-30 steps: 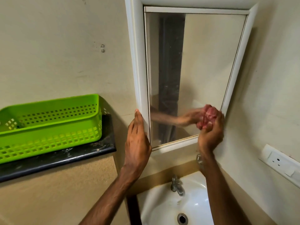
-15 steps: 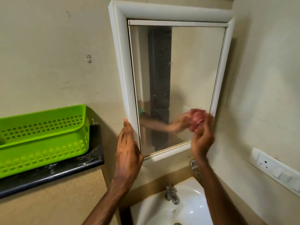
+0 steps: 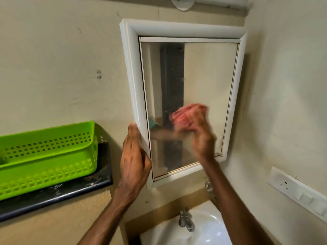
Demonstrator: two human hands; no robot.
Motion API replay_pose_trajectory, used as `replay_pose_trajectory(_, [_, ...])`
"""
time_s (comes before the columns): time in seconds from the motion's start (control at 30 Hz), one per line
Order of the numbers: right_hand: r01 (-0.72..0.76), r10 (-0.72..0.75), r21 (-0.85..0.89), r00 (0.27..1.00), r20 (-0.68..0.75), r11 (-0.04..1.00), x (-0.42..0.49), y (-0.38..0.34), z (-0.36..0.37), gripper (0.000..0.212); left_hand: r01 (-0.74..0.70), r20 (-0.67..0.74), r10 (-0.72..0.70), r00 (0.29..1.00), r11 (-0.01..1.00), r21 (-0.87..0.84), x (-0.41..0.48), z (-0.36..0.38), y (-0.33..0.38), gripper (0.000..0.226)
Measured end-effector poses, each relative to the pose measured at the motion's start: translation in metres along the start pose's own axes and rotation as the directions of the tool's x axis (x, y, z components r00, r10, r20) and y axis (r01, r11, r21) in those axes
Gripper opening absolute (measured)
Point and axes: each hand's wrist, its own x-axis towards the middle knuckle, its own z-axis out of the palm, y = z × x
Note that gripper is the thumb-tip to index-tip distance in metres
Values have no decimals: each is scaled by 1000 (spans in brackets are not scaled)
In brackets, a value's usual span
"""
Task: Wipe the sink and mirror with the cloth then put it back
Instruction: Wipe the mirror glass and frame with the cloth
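Cloth (image 3: 185, 115): pinkish-red, bunched into wad, motion-blurred. Gripped in right hand (image 3: 201, 137), fingers curled round it, pressed to mirror glass at lower middle.

Mirror (image 3: 208, 76): rectangular, upright, thick white frame, fixed to wall above sink. Glass shows reflection of cloth and arm. Left hand (image 3: 134, 160) lies flat, fingers straight, against lower left frame edge.

Sink (image 3: 208, 232): white basin, below mirror, at bottom edge of view, partly cut off. Metal tap (image 3: 185, 221) stands at back rim.
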Motion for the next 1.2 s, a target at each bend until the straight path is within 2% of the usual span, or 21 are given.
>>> replay_pose_trajectory(0.03, [-233,227,-55,969,-99,971,15,18,-13,58,-31,-2,31,1000,999,8,6,-3,3,85])
replay_pose_trajectory(0.07, [-412,396,-47,897,-198,910,27,32,-22,66,-52,-4,52,999,998,22,11,-4,6,82])
replay_pose_trajectory(0.13, [-552,534,54,770,-349,832,40,36,-23,71,-37,-15,38,999,997,62,20,-4,9,75])
replay_pose_trajectory(0.17, [-545,540,93,765,-351,833,39,18,-19,69,-15,-23,17,1000,997,79,24,-4,11,72])
replay_pose_trajectory(0.2, [-456,463,99,829,-314,884,35,-9,-9,65,2,-27,0,1000,996,92,26,-4,12,68])
replay_pose_trajectory(0.27, [-93,102,115,993,-68,989,18,-73,9,57,18,-30,-15,999,995,94,28,-4,14,57])
replay_pose_trajectory(0.33, [264,-277,106,950,147,959,1,-110,22,48,23,-27,-22,999,998,56,31,-7,12,55])
replay_pose_trajectory(0.37, [362,-374,100,914,158,927,5,-106,23,43,8,-30,-7,1000,999,43,31,-10,10,58])
replay_pose_trajectory(0.4, [378,-387,85,910,148,922,15,-92,21,40,-12,-40,14,999,999,41,32,-15,7,61])
replay_pose_trajectory(0.47, [217,-221,74,973,62,973,41,-51,5,39,-39,-80,41,996,999,22,38,-28,3,64])
replay_pose_trajectory(0.53, [-114,111,-26,988,-107,993,70,-5,-20,49,-46,-112,45,993,999,-6,51,-37,4,65])
replay_pose_trajectory(0.6, [-372,349,-14,882,-315,928,91,27,-34,65,-46,-114,44,993,999,-11,66,-38,16,70])
replay_pose_trajectory(0.67, [-488,470,57,794,-385,871,98,23,-25,73,-49,-113,49,992,999,-2,78,-34,32,72])
replay_pose_trajectory(0.73, [-368,360,47,863,-355,929,89,-16,-6,65,-24,-155,24,988,1000,5,87,-32,42,68])
replay_pose_trajectory(0.8, [44,-41,19,991,-124,999,76,-59,14,53,-7,-199,2,980,1000,-24,95,-30,45,63])
replay_pose_trajectory(0.87, [440,-439,12,891,117,898,74,-75,19,43,-40,-228,31,973,999,-35,99,-30,46,62])
replay_pose_trajectory(0.9, [504,-500,14,854,145,864,83,-67,16,44,-59,-242,52,969,998,-24,101,-30,45,61])
replay_pose_trajectory(0.97, [361,-362,33,930,63,932,100,-35,1,55,-83,-263,80,962,997,0,105,-32,43,55])
replay_pose_trajectory(1.03, [9,-10,-10,993,-116,1000,121,13,-23,65,-116,-258,114,959,993,7,110,-36,40,52])
replay_pose_trajectory(1.1, [-260,234,-54,928,-288,964,142,47,-43,75,-130,-250,129,959,991,14,114,-40,39,49])
replay_pose_trajectory(1.2, [-345,301,-48,872,-385,937,152,16,-20,68,-108,-270,112,956,994,30,116,-42,44,55])
